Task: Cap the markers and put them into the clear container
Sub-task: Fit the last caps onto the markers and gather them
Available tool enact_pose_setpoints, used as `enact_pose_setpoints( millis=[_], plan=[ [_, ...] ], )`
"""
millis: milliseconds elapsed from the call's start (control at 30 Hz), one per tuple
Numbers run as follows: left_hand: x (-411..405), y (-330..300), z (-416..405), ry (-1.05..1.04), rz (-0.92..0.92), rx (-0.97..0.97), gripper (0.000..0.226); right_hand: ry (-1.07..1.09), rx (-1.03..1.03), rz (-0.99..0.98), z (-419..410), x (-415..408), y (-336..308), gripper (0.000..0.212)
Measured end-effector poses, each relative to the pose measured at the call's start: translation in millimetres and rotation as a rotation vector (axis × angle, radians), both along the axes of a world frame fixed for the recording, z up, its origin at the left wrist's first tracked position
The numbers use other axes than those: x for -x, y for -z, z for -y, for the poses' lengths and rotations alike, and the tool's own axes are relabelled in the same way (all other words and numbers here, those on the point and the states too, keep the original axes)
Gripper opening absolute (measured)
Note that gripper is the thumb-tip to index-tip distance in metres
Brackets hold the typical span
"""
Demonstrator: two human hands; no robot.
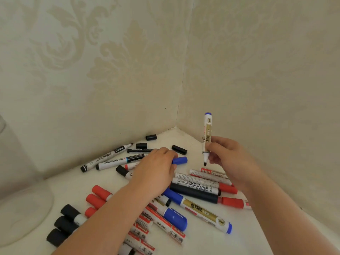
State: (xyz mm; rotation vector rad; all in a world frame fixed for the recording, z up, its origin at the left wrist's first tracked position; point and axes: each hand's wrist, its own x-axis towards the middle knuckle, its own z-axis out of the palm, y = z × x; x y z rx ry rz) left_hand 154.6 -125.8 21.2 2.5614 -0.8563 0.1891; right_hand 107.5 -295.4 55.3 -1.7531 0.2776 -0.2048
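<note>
My right hand (228, 159) grips an uncapped white marker (207, 133) upright, its dark tip pointing down and its blue end up. My left hand (156, 168) lies over the pile and pinches a blue cap (180, 160) at its fingertips. The cap sits a short way left of the marker's tip. The clear container (22, 208) stands at the far left edge, only partly in view. Many capped and uncapped markers lie scattered on the white table (211, 243).
Three loose black caps (151, 137) lie near the wall corner. Uncapped black markers (106, 157) rest at the back left. Red-capped and black-capped markers (70, 218) crowd the front left, under my left forearm. Patterned walls close the table on two sides.
</note>
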Motion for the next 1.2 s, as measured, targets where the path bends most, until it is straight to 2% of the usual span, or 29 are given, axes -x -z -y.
enact_pose_setpoints(
  millis=[233, 433, 533, 600, 667, 733, 800, 933, 1000, 1100, 1200],
  plan=[
    [-14, 6, 23, 0.003, 0.094, -0.156, 0.035, 0.109, -0.386, 0.08, 1, 24, 21, 0.006],
    [-21, 8, 29, -0.002, 0.078, -0.28, 0.034, 0.155, -0.36, 0.084, 4, 31, 29, 0.002],
    [-20, 8, 31, 0.027, 0.114, -0.249, 0.033, 0.163, -0.313, 0.068, 2, 33, 27, 0.006],
    [-19, 5, 31, 0.042, 0.157, -0.173, 0.027, 0.164, -0.299, 0.093, 1, 35, 26, 0.005],
    [-16, -1, 26, 0.014, 0.149, 0.021, 0.023, 0.173, -0.3, 0.117, 3, 36, 24, 0.005],
    [-7, -12, 14, -0.075, 0.038, 0.282, 0.026, 0.166, -0.297, 0.128, 3, 37, 24, 0.006],
    [5, -22, -4, -0.127, -0.17, 0.525, 0.025, 0.119, -0.284, 0.126, 0, 37, 23, 0.008],
    [33, -27, -34, -0.078, -0.417, 0.669, 0.02, -0.073, -0.378, 0.144, -14, 41, 18, 0.017],
    [38, -22, -39, -0.1, -0.519, 0.765, 0.018, -0.153, -0.411, 0.146, -21, 43, 17, 0.012],
    [37, -13, -41, -0.162, -0.643, 0.904, 0.019, -0.189, -0.473, 0.125, -25, 44, 17, 0.018],
    [37, -10, -43, -0.123, -0.68, 0.974, 0.02, -0.165, -0.508, 0.115, -23, 43, 18, 0.021]
  ],
)
